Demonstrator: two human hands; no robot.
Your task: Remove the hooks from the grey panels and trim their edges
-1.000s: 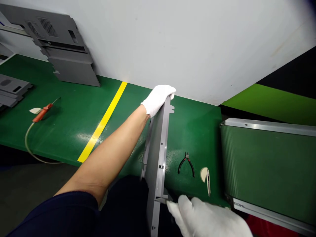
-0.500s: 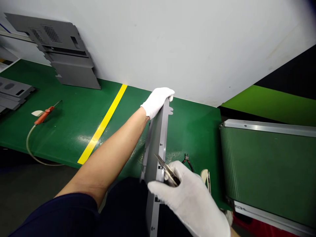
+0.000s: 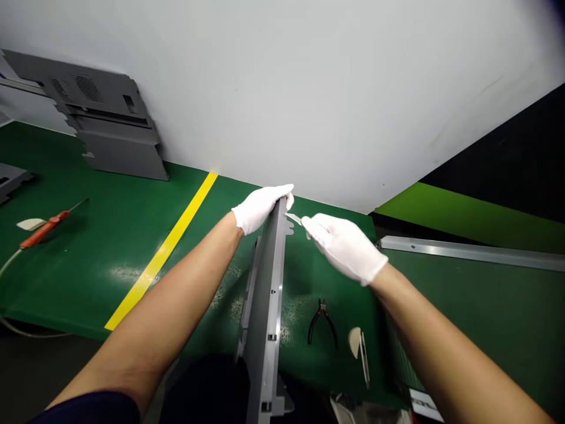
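Observation:
A long grey panel (image 3: 272,277) stands on edge over the green table, its narrow side facing up. My left hand (image 3: 263,207), in a white glove, is closed round the panel's far end. My right hand (image 3: 342,243), also gloved, grips a utility knife, most of which is hidden in the fingers. The knife's blade (image 3: 293,218) points left, at the panel's far edge beside a small notched tab (image 3: 289,227). Whether the blade touches the edge is too small to tell.
Black-handled cutters (image 3: 322,323) and a cream-coloured tool (image 3: 359,350) lie right of the panel. An orange-handled tool (image 3: 46,228) with a cable lies left of the yellow tape (image 3: 163,250). Another grey panel (image 3: 119,129) leans on the white wall. A conveyor (image 3: 468,306) is at right.
My right hand has moved forward with the knife, from the panel's near part to its far end. My left hand still holds that end. The view has shifted slightly.

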